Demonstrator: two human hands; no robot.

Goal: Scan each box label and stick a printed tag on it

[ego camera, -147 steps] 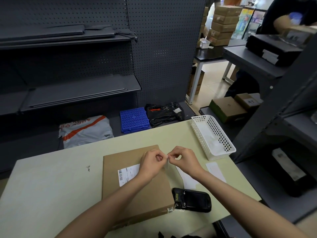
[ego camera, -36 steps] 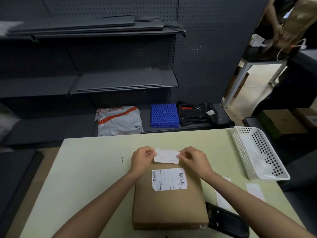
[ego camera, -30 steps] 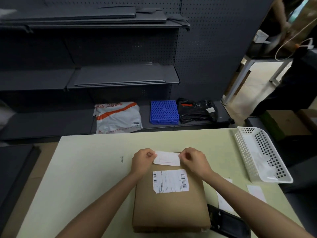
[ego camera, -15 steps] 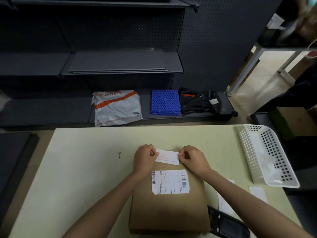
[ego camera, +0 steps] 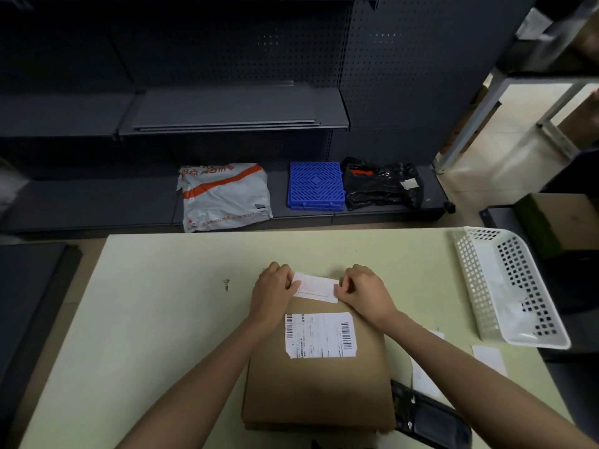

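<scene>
A flat brown cardboard box [ego camera: 317,390] lies on the pale green table [ego camera: 155,319], with a white barcode label [ego camera: 320,334] on its top. Over the box's far edge I hold a small white printed tag [ego camera: 315,287] stretched between both hands. My left hand [ego camera: 274,291] pinches the tag's left end and my right hand [ego camera: 364,291] pinches its right end. Whether the tag touches the box I cannot tell. A black handheld scanner [ego camera: 428,416] lies on the table by the box's near right corner, partly under my right forearm.
A white perforated basket [ego camera: 505,286] stands at the table's right edge, with white paper slips [ego camera: 489,359] near it. Beyond the table, dark shelving holds a white-and-orange mail bag [ego camera: 223,197], a blue plastic grid [ego camera: 316,185] and a black bag [ego camera: 382,186]. More boxes [ego camera: 564,222] sit at right.
Earlier both hands worked on the tag above a turned box; since then the box lies label up and straight. Over the last second the hands have kept the tag at the box's far edge.
</scene>
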